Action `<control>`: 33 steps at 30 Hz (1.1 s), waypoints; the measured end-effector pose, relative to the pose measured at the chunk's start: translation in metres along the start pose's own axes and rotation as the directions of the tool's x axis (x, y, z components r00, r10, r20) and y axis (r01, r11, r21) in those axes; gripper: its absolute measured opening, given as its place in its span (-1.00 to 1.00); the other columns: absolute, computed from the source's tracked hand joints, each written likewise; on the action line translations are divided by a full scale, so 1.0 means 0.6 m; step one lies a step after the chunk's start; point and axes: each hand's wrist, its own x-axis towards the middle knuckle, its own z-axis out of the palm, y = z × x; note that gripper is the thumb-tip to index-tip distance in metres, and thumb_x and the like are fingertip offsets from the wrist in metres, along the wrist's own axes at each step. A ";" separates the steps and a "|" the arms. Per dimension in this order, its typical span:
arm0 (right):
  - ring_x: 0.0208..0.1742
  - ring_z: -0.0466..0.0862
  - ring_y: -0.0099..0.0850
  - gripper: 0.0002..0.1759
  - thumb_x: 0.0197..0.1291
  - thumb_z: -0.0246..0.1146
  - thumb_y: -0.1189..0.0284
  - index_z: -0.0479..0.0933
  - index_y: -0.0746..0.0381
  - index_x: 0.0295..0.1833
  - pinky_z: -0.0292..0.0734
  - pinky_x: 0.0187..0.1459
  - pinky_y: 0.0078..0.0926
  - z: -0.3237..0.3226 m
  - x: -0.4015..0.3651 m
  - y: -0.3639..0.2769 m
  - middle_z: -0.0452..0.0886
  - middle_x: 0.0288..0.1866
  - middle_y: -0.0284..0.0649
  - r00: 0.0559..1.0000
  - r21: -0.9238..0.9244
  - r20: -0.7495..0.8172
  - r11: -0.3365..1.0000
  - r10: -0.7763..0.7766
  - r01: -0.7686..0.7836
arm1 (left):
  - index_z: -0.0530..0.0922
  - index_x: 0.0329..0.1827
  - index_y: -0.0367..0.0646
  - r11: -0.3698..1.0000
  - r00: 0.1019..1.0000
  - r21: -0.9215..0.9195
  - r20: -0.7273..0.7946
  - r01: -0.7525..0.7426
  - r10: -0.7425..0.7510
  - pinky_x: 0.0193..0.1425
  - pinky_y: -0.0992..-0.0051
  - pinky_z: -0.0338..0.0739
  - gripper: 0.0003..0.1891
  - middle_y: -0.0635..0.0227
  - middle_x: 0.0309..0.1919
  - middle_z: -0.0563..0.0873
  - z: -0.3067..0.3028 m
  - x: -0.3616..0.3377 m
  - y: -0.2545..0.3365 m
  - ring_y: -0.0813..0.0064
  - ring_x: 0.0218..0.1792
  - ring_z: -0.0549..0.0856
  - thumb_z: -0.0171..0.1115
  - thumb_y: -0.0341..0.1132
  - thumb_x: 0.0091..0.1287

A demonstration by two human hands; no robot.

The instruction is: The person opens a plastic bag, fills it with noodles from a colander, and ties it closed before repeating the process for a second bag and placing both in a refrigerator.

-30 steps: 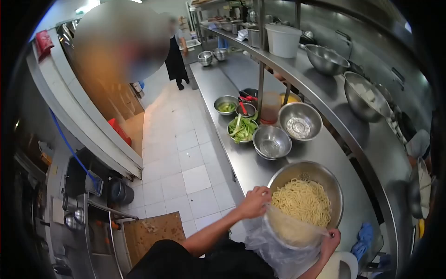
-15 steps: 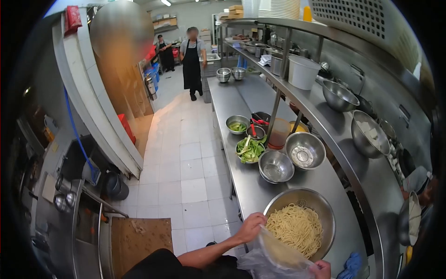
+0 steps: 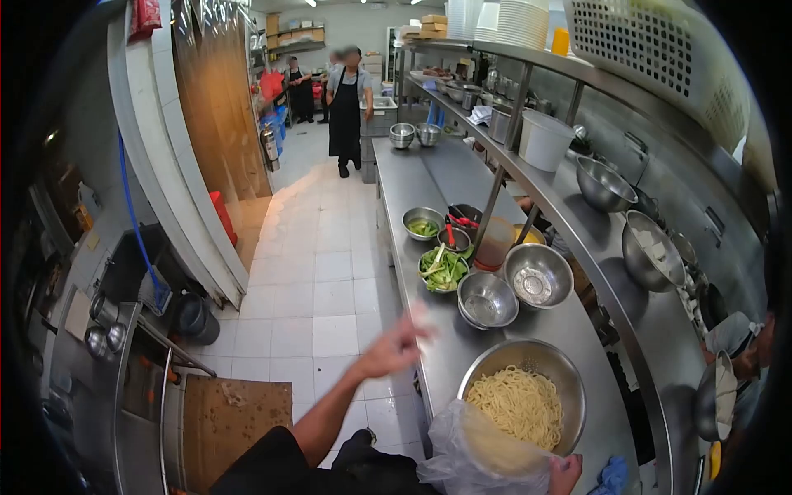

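A steel bowl (image 3: pixel 575 412) of cooked noodles (image 3: pixel 520 404) sits on the counter in front of me. A clear plastic bag (image 3: pixel 450 445) is draped over the bowl's near edge and covers part of the noodles. My right hand (image 3: pixel 565 476) pinches the bag at its right side, by the bowl's near right rim. Off to the left of the bowl, my left hand (image 3: pixel 391 351) is raised beyond the counter edge, away from the bag. Its fingers are stretched out, their tips blurred, and nothing shows in it.
Behind the noodle bowl stand steel bowls (image 3: pixel 487 300), a bowl of leafy greens (image 3: pixel 443 269) and red-handled tools (image 3: pixel 450 232). A steel shelf (image 3: pixel 606 260) runs along the right. A blue cloth (image 3: pixel 610 476) lies near the right corner. A person in a black apron (image 3: pixel 345 115) stands in the aisle.
My left hand has let go of the bag and moved up and left, away from the bowl. The bag's left side has sagged. My right hand keeps its hold.
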 end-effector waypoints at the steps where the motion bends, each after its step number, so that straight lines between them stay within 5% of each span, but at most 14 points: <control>1: -0.33 0.31 -0.18 -0.78 -0.03 0.23 0.47 0.33 0.35 -0.43 0.32 -0.21 -0.23 0.008 0.001 0.001 0.34 -0.42 -0.01 0.997 -0.023 -0.039 0.998 -0.061 0.061 | 0.35 0.22 -0.28 0.935 0.912 0.204 -0.239 -0.289 0.334 0.09 0.35 0.47 -0.50 0.17 0.04 0.58 -0.046 0.009 0.048 0.33 0.07 0.54 0.10 -0.47 0.14; 3: -0.32 0.32 -0.18 -0.80 -0.03 0.22 0.46 0.36 0.34 -0.41 0.31 -0.19 -0.21 0.022 -0.001 0.013 0.36 -0.39 0.01 0.994 -0.022 -0.075 0.997 -0.082 0.080 | -0.03 0.44 -0.36 0.725 0.484 0.325 -0.573 -0.607 0.662 -0.06 0.47 0.49 -0.24 0.22 -0.26 0.63 -0.084 0.018 0.212 0.45 -0.17 0.61 0.05 -0.47 0.14; 5: -0.31 0.34 -0.19 -0.80 -0.03 0.22 0.44 0.39 0.34 -0.39 0.31 -0.17 -0.18 0.032 0.000 0.023 0.38 -0.37 0.03 0.991 -0.034 -0.096 0.995 -0.099 0.096 | -0.10 0.44 -0.42 0.807 0.523 0.353 -0.624 -0.473 0.580 -0.28 0.62 0.45 -0.21 0.29 -0.43 0.63 -0.103 -0.002 0.348 0.61 -0.43 0.56 0.07 -0.41 0.18; 7: -0.41 0.32 -0.22 -0.72 -0.06 0.28 0.55 0.26 0.38 -0.51 0.29 -0.29 -0.36 0.043 0.008 0.026 0.29 -0.45 -0.15 0.981 -0.094 -0.162 0.991 -0.110 0.096 | -0.12 0.42 -0.45 0.903 0.741 0.306 -0.521 -0.301 0.424 -0.44 0.69 0.35 -0.23 0.35 -0.55 0.60 -0.144 0.038 0.385 0.71 -0.55 0.47 0.06 -0.34 0.24; 9: -0.40 0.30 -0.21 -0.70 -0.05 0.28 0.55 0.24 0.37 -0.52 0.27 -0.29 -0.35 0.045 0.013 0.024 0.26 -0.45 -0.14 0.984 -0.075 -0.147 0.993 -0.104 0.094 | -0.09 0.43 -0.42 0.943 0.777 0.266 -0.543 -0.201 0.319 -0.44 0.68 0.36 -0.24 0.35 -0.53 0.61 -0.188 0.116 0.379 0.70 -0.54 0.48 0.11 -0.32 0.27; 12: -0.40 0.28 -0.21 -0.69 -0.04 0.27 0.55 0.22 0.36 -0.52 0.26 -0.28 -0.34 0.045 0.025 0.040 0.23 -0.44 -0.14 0.975 -0.052 -0.181 0.991 -0.130 0.123 | -0.11 0.45 -0.36 0.871 0.751 0.349 -0.453 -0.347 0.481 -0.40 0.66 0.39 -0.24 0.35 -0.54 0.60 -0.175 0.144 0.343 0.67 -0.55 0.49 0.11 -0.34 0.28; 14: -0.40 0.28 -0.21 -0.69 -0.03 0.27 0.54 0.22 0.36 -0.51 0.25 -0.29 -0.34 0.050 0.007 0.049 0.23 -0.44 -0.14 0.971 -0.056 -0.199 0.990 -0.135 0.126 | 0.33 0.29 -0.26 0.875 0.811 0.289 -0.344 -0.388 0.473 -0.32 0.58 0.45 -0.48 0.37 -0.52 0.62 -0.108 0.122 0.265 0.63 -0.47 0.56 0.15 -0.34 0.25; 17: -0.39 0.27 -0.23 -0.69 0.04 0.24 0.53 0.20 0.37 -0.50 0.24 -0.29 -0.35 0.070 0.013 0.046 0.23 -0.42 -0.14 0.946 -0.095 -0.295 0.990 -0.132 0.108 | 0.44 0.23 -0.13 0.946 0.954 0.177 -0.074 -0.272 0.289 -0.07 0.40 0.50 -0.52 0.22 -0.20 0.64 0.094 0.063 0.091 0.36 -0.16 0.63 0.22 -0.26 0.22; 18: -0.39 0.27 -0.22 -0.69 0.07 0.23 0.52 0.21 0.38 -0.49 0.25 -0.29 -0.35 0.077 0.012 0.053 0.23 -0.41 -0.13 0.943 -0.088 -0.317 0.993 -0.102 0.077 | 0.40 0.23 -0.19 0.988 0.978 0.139 0.187 0.067 -0.093 0.11 0.38 0.46 -0.50 0.13 -0.01 0.57 0.160 0.026 0.046 0.29 -0.03 0.59 0.23 -0.23 0.25; 21: -0.36 0.29 -0.20 -0.71 0.13 0.20 0.50 0.23 0.40 -0.47 0.26 -0.27 -0.35 0.086 0.031 0.046 0.26 -0.38 -0.13 0.933 -0.069 -0.352 0.996 -0.070 0.049 | 0.43 0.17 -0.19 0.873 0.959 0.432 0.259 -0.225 0.119 0.26 0.17 0.27 -0.48 0.10 -0.07 0.56 0.313 -0.052 -0.062 0.11 0.03 0.53 0.19 -0.04 0.24; 23: -0.34 0.31 -0.19 -0.71 0.15 0.20 0.49 0.25 0.41 -0.46 0.28 -0.25 -0.34 0.079 0.029 0.043 0.28 -0.36 -0.12 0.933 -0.065 -0.354 0.997 -0.060 0.039 | 0.44 0.11 -0.14 0.628 0.896 0.641 0.350 -0.442 0.274 0.24 0.09 0.20 -0.51 0.15 -0.14 0.58 0.343 -0.071 -0.088 0.15 -0.03 0.56 0.17 -0.02 0.23; 24: -0.31 0.33 -0.19 -0.74 0.12 0.20 0.50 0.27 0.41 -0.45 0.29 -0.23 -0.34 0.079 0.031 0.041 0.31 -0.34 -0.11 0.932 -0.062 -0.355 0.997 -0.070 0.051 | 0.44 0.11 -0.14 0.627 0.895 0.640 0.347 -0.444 0.279 0.24 0.09 0.20 -0.51 0.15 -0.14 0.58 0.340 -0.060 -0.083 0.15 -0.03 0.56 0.17 -0.02 0.23; 26: -0.28 0.36 -0.18 -0.77 0.10 0.20 0.51 0.30 0.41 -0.44 0.30 -0.22 -0.33 0.074 0.028 0.038 0.33 -0.32 -0.09 0.933 -0.055 -0.351 0.997 -0.074 0.058 | 0.45 0.03 -0.08 0.799 0.825 0.563 0.540 -0.209 -0.165 0.18 0.10 0.19 -0.57 0.24 -0.18 0.60 0.314 -0.032 -0.066 0.22 -0.06 0.58 0.20 -0.03 0.21; 33: -0.12 0.48 -0.11 -0.84 -0.13 0.27 0.57 0.42 0.34 -0.43 0.36 -0.03 -0.42 0.005 0.025 -0.018 0.45 -0.09 -0.01 0.991 0.077 0.078 0.991 -0.113 0.107 | 0.38 0.20 0.00 0.941 0.850 0.323 0.520 -0.103 -0.085 0.18 0.24 0.18 -0.47 0.32 -0.13 0.61 0.210 0.047 -0.068 0.31 -0.02 0.57 0.25 -0.12 0.14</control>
